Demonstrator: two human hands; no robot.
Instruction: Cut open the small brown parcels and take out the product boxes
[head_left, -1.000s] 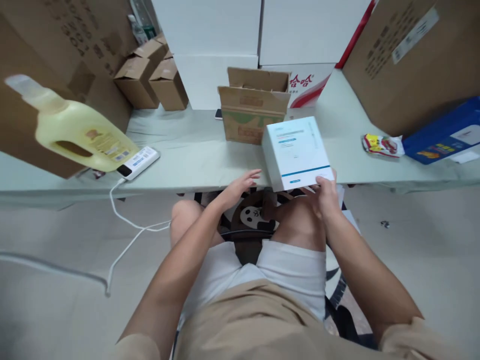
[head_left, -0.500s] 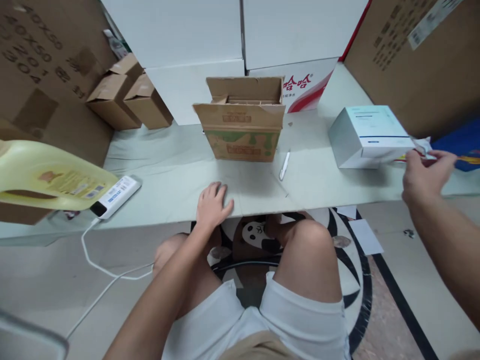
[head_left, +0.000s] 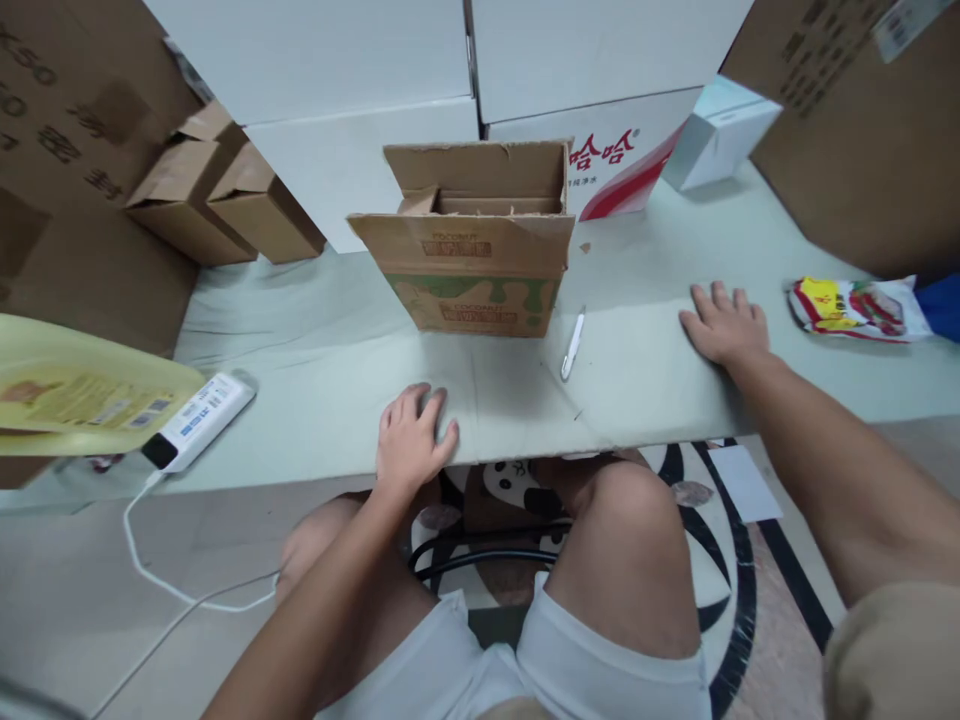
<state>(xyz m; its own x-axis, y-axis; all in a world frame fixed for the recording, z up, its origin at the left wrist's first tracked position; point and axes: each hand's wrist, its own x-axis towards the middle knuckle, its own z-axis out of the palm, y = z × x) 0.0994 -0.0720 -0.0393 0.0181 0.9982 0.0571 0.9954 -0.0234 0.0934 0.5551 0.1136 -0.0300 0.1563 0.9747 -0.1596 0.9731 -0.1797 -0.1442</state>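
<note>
My left hand (head_left: 411, 436) rests on the front edge of the cloth-covered table (head_left: 315, 400), fingers spread, holding nothing. My right hand (head_left: 726, 326) lies flat on the cloth to the right, also without anything in it. To its right is a shiny snack packet (head_left: 859, 308) in yellow, red and white. Between my hands and further back stands an open cardboard carton (head_left: 472, 285) with green print and raised flaps. A white pen-like tool (head_left: 573, 344) lies at the carton's right. Behind my right hand, at the back, stands a white and pale-blue box (head_left: 724, 132).
On the left are a yellow jug (head_left: 90, 385), a white power strip (head_left: 206, 420) with a cable, and several small brown boxes (head_left: 259, 205). White cartons (head_left: 360, 60) form a wall behind. A large brown box (head_left: 870, 160) stands at the right, beside something blue (head_left: 941, 305).
The white and pale-blue box has gone from the right front to the back. My right hand has let go of the packet, moved left and flattened on the table. The view shifted slightly.
</note>
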